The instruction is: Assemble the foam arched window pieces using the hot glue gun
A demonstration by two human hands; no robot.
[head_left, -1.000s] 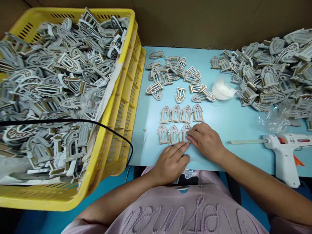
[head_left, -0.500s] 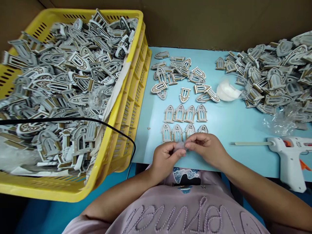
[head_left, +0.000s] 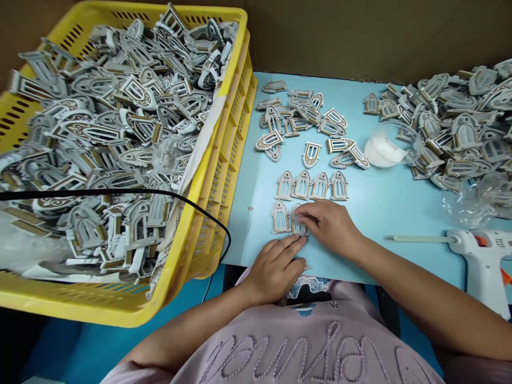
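Small arched window pieces stand in two rows on the light blue table. My right hand pinches something thin and translucent over the second piece of the front row, its fingertips at the arch. At the bottom edge of that same piece rest the fingertips of my left hand, whose fingers lie extended on the table. A small clear bit shows beside the left thumb. The front row's leftmost piece lies just left of my hands; pieces under my right hand are hidden.
On the left, a yellow crate is heaped with window pieces, a black cable crossing it. A loose group lies behind the rows. Rightward are a clear cup with white contents, a large pile, and a white glue gun.
My hands have parted from their shared hold on a translucent bit. The right moved onto the front-row piece, and the left lowered and spread its fingers. The view has shifted slightly.
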